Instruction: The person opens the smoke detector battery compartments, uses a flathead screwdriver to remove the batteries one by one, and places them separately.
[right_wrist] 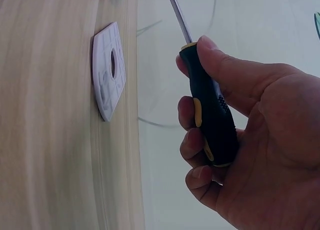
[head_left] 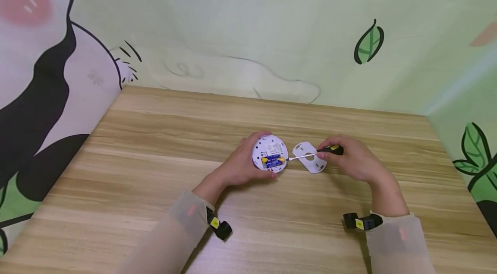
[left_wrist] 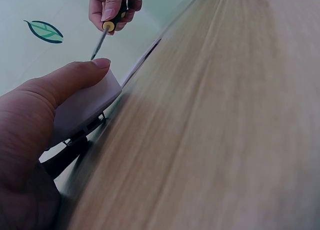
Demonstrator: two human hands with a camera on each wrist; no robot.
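Note:
My left hand (head_left: 241,164) grips a round white smoke detector (head_left: 268,148) by its rim, thumb on the near side and fingers round the far side. Its open back faces up, showing two blue-and-yellow batteries (head_left: 274,161) side by side. In the left wrist view the detector (left_wrist: 87,108) is tilted close over the table. My right hand (head_left: 357,159) holds a screwdriver (right_wrist: 212,110) by its dark green and yellow handle, fingers wrapped round it. The metal shaft points left, its tip at the right end of the batteries.
A flat white mounting plate (head_left: 317,166) with a central hole lies on the wooden table (head_left: 272,222), under the screwdriver's shaft in the head view. Behind the table stands a pale green wall (head_left: 240,19) with leaf and panda drawings.

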